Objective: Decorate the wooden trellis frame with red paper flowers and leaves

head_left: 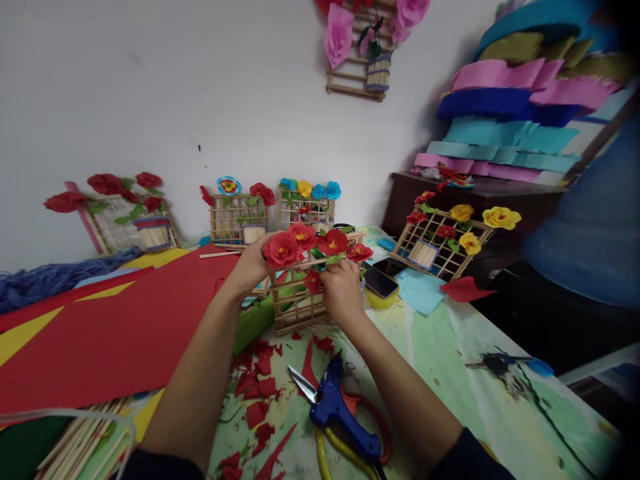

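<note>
A small bamboo-stick lattice (300, 310) with red paper flowers (332, 243) and green leaves stands upright at the middle of the table. My left hand (255, 263) grips its upper left edge, the fingers partly hidden behind a flower. My right hand (343, 287) is closed at the front of the lattice, beside a lower red flower (313, 281); its fingertips are turned away, so what they pinch is hidden. Below lie a blue glue gun (340, 413), a metal blade (302, 385), and red and yellow tool handles. Red paper scraps (257, 383) are scattered nearby.
Similar flowered lattices (239, 217) lean along the wall, and another (440, 240) stands at right. Red paper sheets (125, 327) cover the left side. A phone (381, 281) lies behind my right hand. Sticks (80, 433) are at front left; crepe paper (505, 137) is stacked at right.
</note>
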Demonstrator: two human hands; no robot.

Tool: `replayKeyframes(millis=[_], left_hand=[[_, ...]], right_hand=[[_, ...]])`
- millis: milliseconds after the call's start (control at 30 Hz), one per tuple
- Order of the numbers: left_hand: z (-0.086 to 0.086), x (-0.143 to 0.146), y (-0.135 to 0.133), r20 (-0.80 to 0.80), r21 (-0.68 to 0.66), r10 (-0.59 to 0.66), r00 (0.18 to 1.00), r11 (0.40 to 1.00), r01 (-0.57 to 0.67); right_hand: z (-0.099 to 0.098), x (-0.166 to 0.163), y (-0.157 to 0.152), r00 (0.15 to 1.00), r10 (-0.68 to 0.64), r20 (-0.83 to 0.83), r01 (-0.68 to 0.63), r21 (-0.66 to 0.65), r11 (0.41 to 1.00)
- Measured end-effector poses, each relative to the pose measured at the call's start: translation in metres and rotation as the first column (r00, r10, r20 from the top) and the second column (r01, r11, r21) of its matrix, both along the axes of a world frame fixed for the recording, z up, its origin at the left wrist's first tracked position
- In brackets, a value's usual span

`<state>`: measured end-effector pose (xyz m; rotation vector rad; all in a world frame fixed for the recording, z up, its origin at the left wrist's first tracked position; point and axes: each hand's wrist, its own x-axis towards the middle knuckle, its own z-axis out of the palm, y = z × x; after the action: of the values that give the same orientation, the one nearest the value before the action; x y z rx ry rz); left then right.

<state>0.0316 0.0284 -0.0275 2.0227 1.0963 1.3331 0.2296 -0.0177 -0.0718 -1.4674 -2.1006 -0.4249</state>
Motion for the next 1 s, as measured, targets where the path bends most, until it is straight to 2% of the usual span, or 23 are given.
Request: replayKeyframes(millis=[167,467,600,733,1000], left_hand=[[0.001,-0.004,0.000,0.030,-0.014,-0.067,0.997,0.998,0.068],[-0.005,-0.011,0.003,-0.032,0.007,-0.103,0.994,0.995,0.103],[-0.005,-0.011,0.001,0.013,-0.056,-0.084,0.996,0.995,0.085],[-0.008,-0.011,0.001,0.110,-0.184,-0.147,0.983,0.969,0.166],[-0.007,-0.010,-0.003,0.145,-0.205,-0.166,0.975,0.959,0.194]], right_hand=[[0.003,0.000,-0.002,1.000,-0.004,0.002,0.004,-0.007,1.000],[0.017,0.003,-0.009,1.000,0.004,0.018,-0.004,-0.043,0.999],[0.014,-0.002,-0.008,0.998,0.006,0.068,-0.001,-0.071,0.997],[0.007,-0.006,-0.006,0.997,0.029,0.067,-0.028,-0.026,0.999],[-0.001,-0.008,-0.005,0.999,0.026,0.025,-0.026,-0.004,1.000]])
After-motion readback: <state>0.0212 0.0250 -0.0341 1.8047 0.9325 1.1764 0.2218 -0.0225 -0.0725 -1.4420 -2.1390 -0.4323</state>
